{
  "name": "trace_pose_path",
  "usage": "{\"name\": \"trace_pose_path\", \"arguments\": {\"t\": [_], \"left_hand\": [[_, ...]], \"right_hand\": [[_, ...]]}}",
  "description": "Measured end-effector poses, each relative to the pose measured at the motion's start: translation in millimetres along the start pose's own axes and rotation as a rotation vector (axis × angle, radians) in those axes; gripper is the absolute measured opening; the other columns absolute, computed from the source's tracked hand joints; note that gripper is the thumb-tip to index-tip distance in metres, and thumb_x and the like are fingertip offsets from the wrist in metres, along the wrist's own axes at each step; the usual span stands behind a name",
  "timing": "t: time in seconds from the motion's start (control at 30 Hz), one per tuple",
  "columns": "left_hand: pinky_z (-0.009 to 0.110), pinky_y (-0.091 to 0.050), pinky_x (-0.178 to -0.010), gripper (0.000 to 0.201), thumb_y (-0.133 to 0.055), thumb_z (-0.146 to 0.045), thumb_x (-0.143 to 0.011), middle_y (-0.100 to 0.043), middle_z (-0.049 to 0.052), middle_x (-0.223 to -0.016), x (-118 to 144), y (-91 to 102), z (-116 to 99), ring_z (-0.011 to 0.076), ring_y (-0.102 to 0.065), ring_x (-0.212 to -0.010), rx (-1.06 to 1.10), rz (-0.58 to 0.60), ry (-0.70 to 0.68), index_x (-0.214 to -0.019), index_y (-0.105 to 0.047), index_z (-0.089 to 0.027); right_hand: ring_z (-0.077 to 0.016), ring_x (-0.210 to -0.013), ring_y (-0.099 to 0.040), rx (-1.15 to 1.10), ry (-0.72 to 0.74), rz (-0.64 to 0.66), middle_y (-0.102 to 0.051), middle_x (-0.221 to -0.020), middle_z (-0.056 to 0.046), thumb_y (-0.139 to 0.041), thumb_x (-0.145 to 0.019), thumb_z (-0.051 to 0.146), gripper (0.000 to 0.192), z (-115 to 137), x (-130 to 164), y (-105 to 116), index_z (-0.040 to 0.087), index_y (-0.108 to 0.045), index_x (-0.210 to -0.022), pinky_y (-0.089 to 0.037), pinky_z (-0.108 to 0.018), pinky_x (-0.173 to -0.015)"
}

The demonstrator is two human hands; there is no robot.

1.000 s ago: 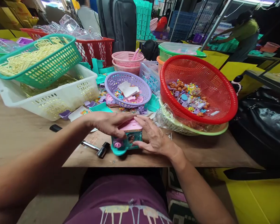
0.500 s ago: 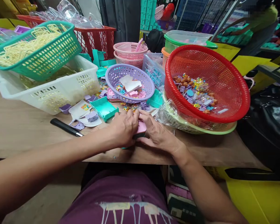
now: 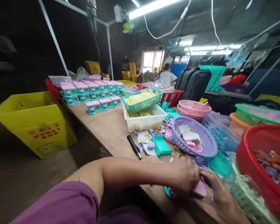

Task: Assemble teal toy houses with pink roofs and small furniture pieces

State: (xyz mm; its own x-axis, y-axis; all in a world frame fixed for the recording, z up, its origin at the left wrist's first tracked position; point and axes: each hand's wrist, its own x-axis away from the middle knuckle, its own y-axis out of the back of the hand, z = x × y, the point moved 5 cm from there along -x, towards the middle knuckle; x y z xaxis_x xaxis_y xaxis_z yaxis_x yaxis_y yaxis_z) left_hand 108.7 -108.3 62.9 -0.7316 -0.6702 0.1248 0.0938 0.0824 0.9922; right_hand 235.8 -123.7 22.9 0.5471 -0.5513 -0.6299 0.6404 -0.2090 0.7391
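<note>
Head view: my left hand [image 3: 188,175] is curled round the pink-lidded box [image 3: 201,188] on the table [image 3: 107,127]; my right hand's [image 3: 225,199] grip I can't tell. Likely light, stiff, slick plastic; I'd hold its sides.

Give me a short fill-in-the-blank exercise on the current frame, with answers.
1. The toy between the left hand and right hand is ____ on top.
2. The green basket of pale pieces rests on a ____ bin.
3. The open carton at far left is ____.
4. The round basket holding white paper pieces is ____.
Missing words: pink; white; yellow; purple.
</note>
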Motion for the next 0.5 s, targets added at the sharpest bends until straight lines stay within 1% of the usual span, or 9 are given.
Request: {"name": "trace_pose_path", "arguments": {"t": [0.07,0.13,0.2,0.27,0.33,0.37,0.43,0.5], "left_hand": [[0.047,-0.051,-0.073,0.066,-0.068,-0.044,-0.072,-0.055,0.023,-0.105,19,10.7,4,0.031,-0.055,-0.089,0.038,-0.06,0.032,-0.12,-0.049,-0.002],[0.046,-0.051,-0.072,0.065,-0.068,-0.039,-0.073,-0.055,0.022,-0.108,48,26.2,9,0.0312,-0.055,-0.091,0.045,-0.129,0.072,-0.122,-0.047,-0.003],[0.045,-0.051,-0.076,0.067,-0.067,-0.033,-0.074,-0.055,0.021,-0.114,82,43.7,20,0.0311,-0.055,-0.095,0.016,-0.191,0.149,-0.129,-0.041,-0.003],[0.047,-0.05,-0.084,0.079,-0.066,-0.029,-0.075,-0.054,0.021,-0.122,118,57.7,38,0.0323,-0.055,-0.103,-0.027,-0.228,0.284,-0.14,-0.03,-0.002],[0.05,-0.047,-0.092,0.09,-0.066,-0.028,-0.076,-0.052,0.021,-0.129,153,62.4,64,0.0342,-0.052,-0.112,-0.042,-0.228,0.452,-0.148,-0.018,-0.003],[0.05,-0.046,-0.094,0.092,-0.066,-0.029,-0.076,-0.051,0.021,-0.131,170,60.7,79,0.0351,-0.051,-0.114,-0.043,-0.223,0.534,-0.149,-0.017,-0.003],[0.05,-0.045,-0.095,0.093,-0.069,-0.032,-0.075,-0.052,0.021,-0.132,203,49.5,115,0.0356,-0.051,-0.116,-0.03,-0.212,0.702,-0.149,-0.02,-0.004],[0.05,-0.043,-0.098,0.096,-0.075,-0.034,-0.071,-0.053,0.021,-0.132,233,31.9,157,0.0356,-0.05,-0.118,-0.008,-0.22,0.85,-0.148,-0.025,-0.006]], "right_hand": [[-0.0317,-0.118,-0.06,0.008,0.026,0.011,-0.055,-0.13,-0.017,-0.072,-0.08,0.036,0.07,9,-10,2,0.023,-0.039,-0.141,-0.059,-0.041,-0.09],[-0.0317,-0.125,-0.056,0.003,0.063,0.014,-0.05,-0.137,-0.017,-0.07,-0.081,0.032,0.073,28,-27,3,0.023,-0.036,-0.144,-0.058,-0.042,-0.094],[-0.0323,-0.132,-0.05,-0.023,0.099,0.008,-0.045,-0.142,-0.018,-0.068,-0.082,0.029,0.073,50,-55,-1,0.023,-0.033,-0.147,-0.055,-0.044,-0.099],[-0.0321,-0.136,-0.044,-0.074,0.122,0.033,-0.042,-0.145,-0.017,-0.068,-0.083,0.025,0.075,73,-90,-17,0.024,-0.03,-0.148,-0.049,-0.047,-0.105],[-0.0304,-0.137,-0.043,-0.165,0.152,0.08,-0.042,-0.145,-0.016,-0.069,-0.082,0.022,0.079,97,-129,-44,0.025,-0.028,-0.149,-0.046,-0.047,-0.109],[-0.0297,-0.137,-0.043,-0.224,0.151,0.109,-0.041,-0.144,-0.015,-0.07,-0.081,0.019,0.08,108,-148,-62,0.025,-0.027,-0.148,-0.044,-0.047,-0.111],[-0.0287,-0.135,-0.044,-0.349,0.15,0.157,-0.042,-0.142,-0.014,-0.07,-0.076,0.013,0.081,130,-185,-104,0.026,-0.029,-0.145,-0.042,-0.048,-0.112],[-0.028,-0.133,-0.045,-0.466,0.138,0.214,-0.043,-0.141,-0.013,-0.07,-0.072,0.01,0.083,149,-217,-154,0.025,-0.031,-0.144,-0.04,-0.048,-0.113]]}}
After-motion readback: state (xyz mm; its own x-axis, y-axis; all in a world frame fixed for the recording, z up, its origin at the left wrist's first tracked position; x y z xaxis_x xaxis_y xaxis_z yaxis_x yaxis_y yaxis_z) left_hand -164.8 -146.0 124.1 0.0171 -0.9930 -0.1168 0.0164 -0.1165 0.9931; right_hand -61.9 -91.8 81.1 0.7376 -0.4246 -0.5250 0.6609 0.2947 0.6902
